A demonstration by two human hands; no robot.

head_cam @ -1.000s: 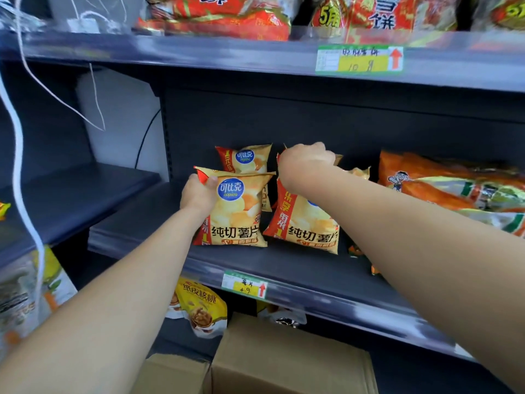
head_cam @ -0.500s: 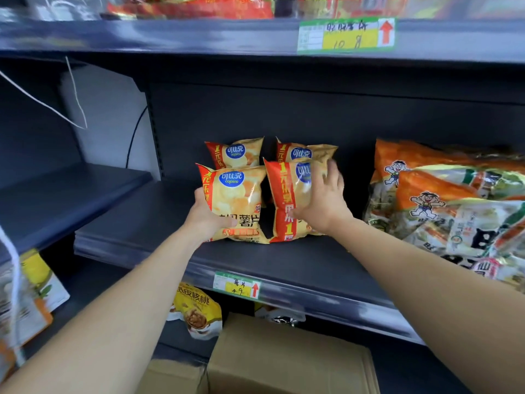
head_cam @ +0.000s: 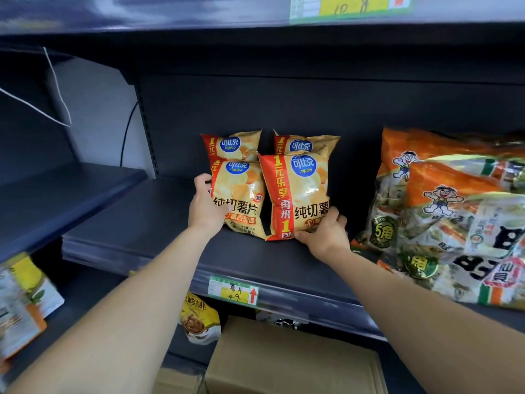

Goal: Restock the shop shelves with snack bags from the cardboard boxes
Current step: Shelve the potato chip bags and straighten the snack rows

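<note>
These chip bags look light and air-puffed, soft in the body and slick on the foil, with brittle contents that a hard squeeze would likely crush; judging by that, the safest hold is at a side seam or the crimped bottom edge, with flat fingers steadying rather than pinching. The left hand (head_cam: 206,207) is cupped against the left edge of the front-left chip bag (head_cam: 240,194), fingers curled partly round the seam, holding it upright on the middle shelf (head_cam: 136,223). The right hand (head_cam: 326,233) grips the lower right corner of the front-right chip bag (head_cam: 297,194), thumb and fingers closed on the bottom crimp. The two bags stand side by side between the hands, nearly touching, and two more of the same kind stand just behind them. Each is golden yellow with pictured chips, a red band down its left side, a blue oval logo near the top and bold dark characters. Beyond the right hand lies a heap of orange cartoon-printed packs (head_cam: 454,211); below both forearms sits a cardboard box (head_cam: 292,362).
</note>
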